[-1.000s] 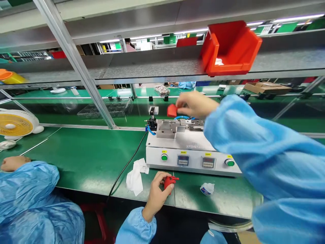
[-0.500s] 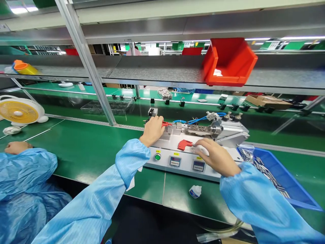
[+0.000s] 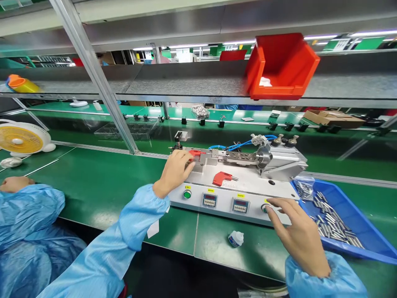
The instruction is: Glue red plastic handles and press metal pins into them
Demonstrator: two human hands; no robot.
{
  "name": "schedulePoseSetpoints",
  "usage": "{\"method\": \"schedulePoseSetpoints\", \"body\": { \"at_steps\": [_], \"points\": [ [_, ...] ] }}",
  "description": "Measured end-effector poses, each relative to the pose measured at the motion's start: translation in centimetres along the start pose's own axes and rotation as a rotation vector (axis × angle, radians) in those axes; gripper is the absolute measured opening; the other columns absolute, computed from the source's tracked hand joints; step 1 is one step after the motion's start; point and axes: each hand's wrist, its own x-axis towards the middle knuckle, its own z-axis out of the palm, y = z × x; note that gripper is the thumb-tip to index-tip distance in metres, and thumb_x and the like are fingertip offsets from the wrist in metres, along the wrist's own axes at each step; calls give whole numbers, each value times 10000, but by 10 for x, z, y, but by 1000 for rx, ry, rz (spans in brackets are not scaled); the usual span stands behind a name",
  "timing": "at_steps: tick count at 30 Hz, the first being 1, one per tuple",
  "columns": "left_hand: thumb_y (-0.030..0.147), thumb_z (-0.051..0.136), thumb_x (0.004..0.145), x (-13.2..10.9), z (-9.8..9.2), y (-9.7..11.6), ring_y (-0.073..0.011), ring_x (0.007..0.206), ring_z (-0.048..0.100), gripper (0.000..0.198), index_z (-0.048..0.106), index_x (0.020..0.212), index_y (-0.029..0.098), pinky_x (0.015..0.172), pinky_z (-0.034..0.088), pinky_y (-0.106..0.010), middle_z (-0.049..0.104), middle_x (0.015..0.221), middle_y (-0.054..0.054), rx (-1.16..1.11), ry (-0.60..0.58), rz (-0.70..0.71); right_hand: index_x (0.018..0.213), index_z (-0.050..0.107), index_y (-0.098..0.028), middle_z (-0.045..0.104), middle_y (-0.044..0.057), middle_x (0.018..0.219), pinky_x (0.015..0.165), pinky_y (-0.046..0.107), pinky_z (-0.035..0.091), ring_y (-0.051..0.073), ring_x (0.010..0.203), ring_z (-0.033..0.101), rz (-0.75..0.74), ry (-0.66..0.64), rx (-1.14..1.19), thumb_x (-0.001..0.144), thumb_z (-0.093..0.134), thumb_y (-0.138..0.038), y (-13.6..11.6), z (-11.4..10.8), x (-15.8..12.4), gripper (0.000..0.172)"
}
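A white press machine [image 3: 248, 182] stands on the green bench. My left hand [image 3: 174, 171] rests on its fixture and holds a red part [image 3: 196, 153] seated in the metal jig. A second red part with metal pins [image 3: 222, 178] lies loose on the machine's top plate. My right hand [image 3: 297, 234] is at the machine's front right corner, its index fingertip on the right green button [image 3: 265, 207]. The left green button [image 3: 187, 194] is just below my left wrist.
A blue tray of metal pins [image 3: 341, 223] sits right of the machine. A small glue bottle [image 3: 236, 239] lies in front. A red bin [image 3: 281, 68] stands on the shelf above. A co-worker's blue sleeve [image 3: 27, 223] and a yellow fan [image 3: 21, 140] are at left.
My right hand let go of the loose red part on the top plate and moved down right to the green button. My left hand stays on the red part in the jig.
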Motion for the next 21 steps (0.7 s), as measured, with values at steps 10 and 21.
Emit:
{"method": "schedulePoseSetpoints", "body": {
  "at_steps": [10, 21],
  "points": [
    [188, 518, 1041, -103, 13, 6, -181, 818, 697, 165, 656, 1127, 221, 747, 565, -297, 715, 937, -39, -220, -66, 47, 1051, 701, -245, 673, 37, 789, 654, 333, 584, 210, 657, 664, 248, -38, 185, 1022, 544, -572, 25, 25, -23, 364],
    [215, 558, 1007, -89, 2, 11, -153, 695, 636, 83, 628, 966, 236, 639, 491, -269, 659, 776, 22, -250, -164, -94, 903, 652, -228, 655, 30, 722, 669, 324, 566, 186, 609, 609, 398, 193, 187, 961, 612, -669, 5, 35, -40, 446]
  ]
}}
